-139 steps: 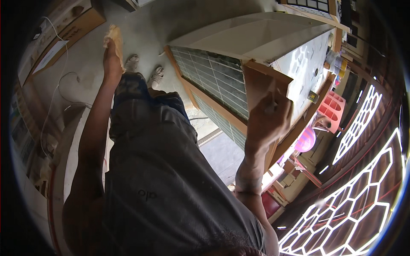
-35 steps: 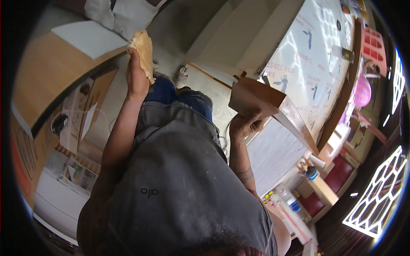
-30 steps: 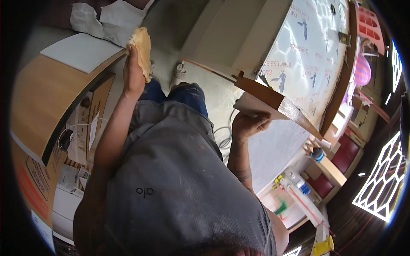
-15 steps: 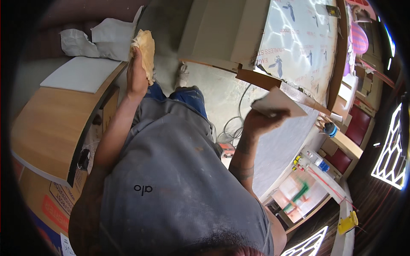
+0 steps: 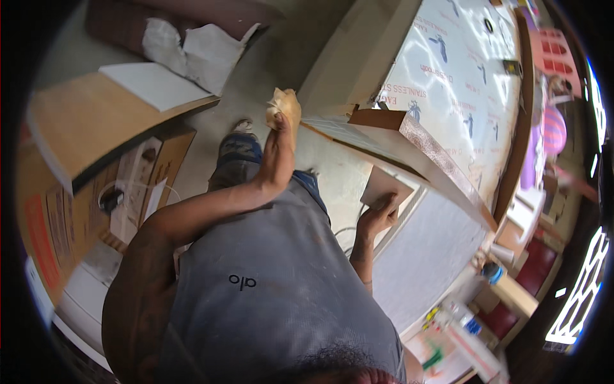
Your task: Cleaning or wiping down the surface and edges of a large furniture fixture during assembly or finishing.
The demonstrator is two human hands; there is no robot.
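Two hands busy, one item each. Left hand (image 5: 279,157) is clamped on a tan slab (image 5: 286,110), thumb across the face toward the wearer, other fingers mostly hidden behind it. Slab is held up ahead of the torso, near the counter's left end; wrinkled, ragged edge, uneven outline, material unclear. Right hand (image 5: 377,221) has its fingers curled tight on the lower edge of a flat plate (image 5: 385,184): thin, smooth, straight-edged, brownish grey, held low beside the counter.

Containers: large cardboard box (image 5: 48,224) at far left, printed sides, contents not visible. Second cardboard box (image 5: 171,160) stands under the tabletop, contents unclear. Small dark-and-yellow jar (image 5: 511,67) sits on the counter; can't tell what's inside.

Materials: counter (image 5: 457,83) has a shiny top under printed film, brown trim (image 5: 441,166) with a glossy, speckled face along the near edge. Wood-coloured tabletop (image 5: 96,121) on the left, dark edge, smooth white sheet (image 5: 157,84) lying flat on it. Beyond that, crumpled white wrap (image 5: 211,57) against a dark maroon seat (image 5: 236,14). Striped pink-purple ball (image 5: 555,131), round, past the counter's far side.
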